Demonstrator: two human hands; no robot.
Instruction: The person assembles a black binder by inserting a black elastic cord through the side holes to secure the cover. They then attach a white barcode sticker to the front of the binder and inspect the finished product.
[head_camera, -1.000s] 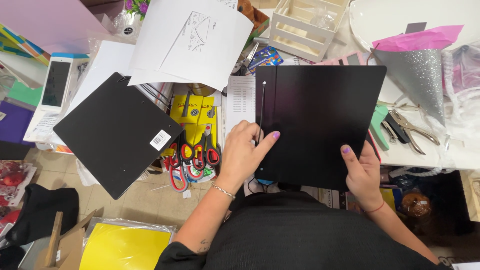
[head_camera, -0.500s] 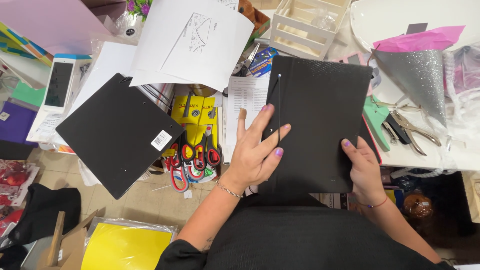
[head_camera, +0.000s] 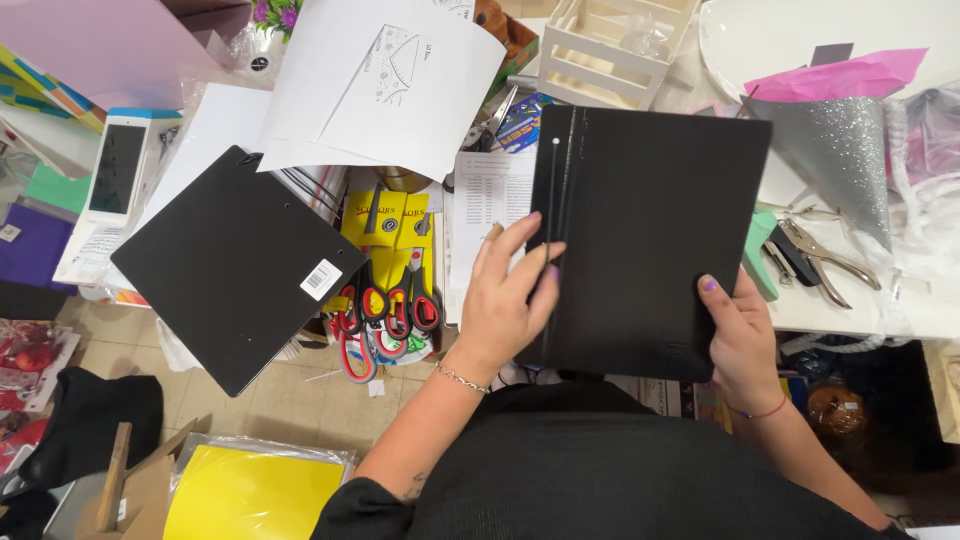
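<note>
A black square board (head_camera: 655, 235) with a creased strip and a small hole along its left side is held upright in front of me. My left hand (head_camera: 510, 295) grips its left edge, fingers curled over the crease. At the board's lower right, my right hand (head_camera: 738, 335) holds the edge with the thumb on the face. A second black board (head_camera: 235, 265) with a white barcode sticker lies to the left, apart from both hands.
A pack of scissors (head_camera: 385, 285) on yellow card lies between the two boards. White paper sheets (head_camera: 385, 80), a white wooden crate (head_camera: 615, 45), a silver glitter cone (head_camera: 840, 150), pliers (head_camera: 820, 255), a phone box (head_camera: 110, 190) and yellow sheets (head_camera: 250, 495) crowd the area.
The board turned from tilted to square with me and shifted slightly right. My left hand moved from flat on its lower left face to gripping the creased left edge.
</note>
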